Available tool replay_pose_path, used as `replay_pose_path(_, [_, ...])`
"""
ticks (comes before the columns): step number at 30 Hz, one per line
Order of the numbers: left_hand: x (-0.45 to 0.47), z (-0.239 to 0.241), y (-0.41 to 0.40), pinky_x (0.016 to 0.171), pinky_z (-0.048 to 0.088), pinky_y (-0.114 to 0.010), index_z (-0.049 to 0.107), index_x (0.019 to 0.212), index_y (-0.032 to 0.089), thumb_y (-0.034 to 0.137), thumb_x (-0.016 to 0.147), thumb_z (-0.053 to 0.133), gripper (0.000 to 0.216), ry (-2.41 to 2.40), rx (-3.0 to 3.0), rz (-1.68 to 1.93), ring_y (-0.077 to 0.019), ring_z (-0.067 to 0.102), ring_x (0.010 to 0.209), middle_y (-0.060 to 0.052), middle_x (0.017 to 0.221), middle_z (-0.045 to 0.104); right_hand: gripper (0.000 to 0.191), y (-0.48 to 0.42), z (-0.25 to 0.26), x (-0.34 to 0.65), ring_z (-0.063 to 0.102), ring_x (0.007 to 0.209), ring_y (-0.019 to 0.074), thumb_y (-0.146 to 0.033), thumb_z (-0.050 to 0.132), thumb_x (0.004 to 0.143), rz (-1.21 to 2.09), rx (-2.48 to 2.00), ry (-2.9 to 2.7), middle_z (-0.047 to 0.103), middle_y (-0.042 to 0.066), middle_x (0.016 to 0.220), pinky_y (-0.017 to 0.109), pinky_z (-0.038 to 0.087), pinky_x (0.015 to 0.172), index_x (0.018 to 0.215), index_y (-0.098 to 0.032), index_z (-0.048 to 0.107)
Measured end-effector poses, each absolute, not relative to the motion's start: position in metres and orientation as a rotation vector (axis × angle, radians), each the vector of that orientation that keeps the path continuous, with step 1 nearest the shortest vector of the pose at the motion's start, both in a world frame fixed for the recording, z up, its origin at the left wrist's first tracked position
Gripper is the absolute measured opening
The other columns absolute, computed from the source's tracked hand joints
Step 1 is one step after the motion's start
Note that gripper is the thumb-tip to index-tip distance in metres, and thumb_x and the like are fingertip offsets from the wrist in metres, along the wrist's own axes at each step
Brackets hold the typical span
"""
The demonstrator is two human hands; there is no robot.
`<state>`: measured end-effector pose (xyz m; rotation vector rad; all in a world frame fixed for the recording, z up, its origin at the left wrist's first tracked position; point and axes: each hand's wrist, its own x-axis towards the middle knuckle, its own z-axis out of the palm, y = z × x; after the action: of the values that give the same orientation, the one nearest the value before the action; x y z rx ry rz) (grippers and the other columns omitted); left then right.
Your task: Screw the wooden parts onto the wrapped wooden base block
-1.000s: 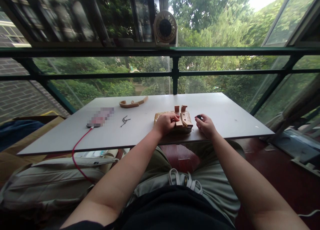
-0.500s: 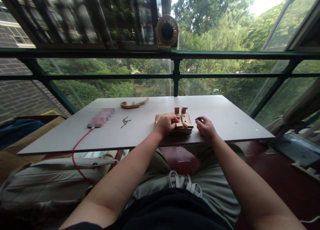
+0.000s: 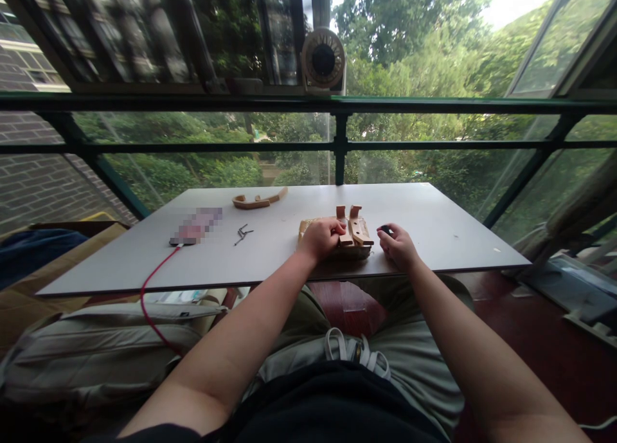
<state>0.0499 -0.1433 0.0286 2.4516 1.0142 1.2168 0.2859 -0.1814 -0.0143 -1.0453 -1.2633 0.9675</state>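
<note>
Greenery (image 3: pixel 419 57) is filling the windows behind a white bench (image 3: pixel 443 237), where the left hand (image 3: pixel 321 238) is pinching a wooden piece (image 3: pixel 346 240) between its fingers atop a block (image 3: pixel 355 253); the right hand (image 3: pixel 397 245) is clutching a small black object (image 3: pixel 384 229). Steady downward pressure should be preventing slips.

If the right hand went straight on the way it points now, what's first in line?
Most likely the wooden piece with dark holes on the block, just left of the right hand; this single view leaves height and depth unsure.
</note>
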Motion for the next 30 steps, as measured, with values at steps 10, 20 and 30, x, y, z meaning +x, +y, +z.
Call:
replay_pose_path(10, [0.051,0.034,-0.149,0.089,0.051,-0.027,0.071,0.078,0.019,0.01,0.076,0.056,0.018,1.129,2.455,1.13,-0.0147,0.067,0.089,-0.001,0.093,0.073,0.03,-0.179,-0.017,0.286,0.033,0.039,0.0055,-0.041,0.065,0.078,0.985,-1.02,-1.246,0.043,-0.008,0.049,0.019,0.024,0.036,0.092,-0.019,0.052])
replay_pose_path(20, [0.049,0.035,-0.149,0.086,0.051,-0.028,0.069,0.084,0.019,0.011,0.075,0.054,0.019,1.149,2.44,1.109,-0.0168,0.066,0.09,-0.002,0.095,0.072,0.029,-0.18,-0.015,0.286,0.033,0.038,0.0054,-0.041,0.064,0.079,0.97,-1.022,-1.258,0.044,-0.008,0.048,0.019,0.023,0.035,0.091,-0.018,0.052])
replay_pose_path(30, [0.044,0.041,-0.135,0.077,0.054,-0.029,0.066,0.095,0.015,0.014,0.076,0.053,0.023,1.034,1.981,1.323,-0.0164,0.066,0.084,-0.007,0.093,0.071,0.028,-0.182,-0.012,0.284,0.033,0.038,0.0052,-0.039,0.065,0.078,0.994,-1.016,-1.229,0.043,-0.008,0.048,0.019,0.023,0.035,0.091,-0.019,0.052])
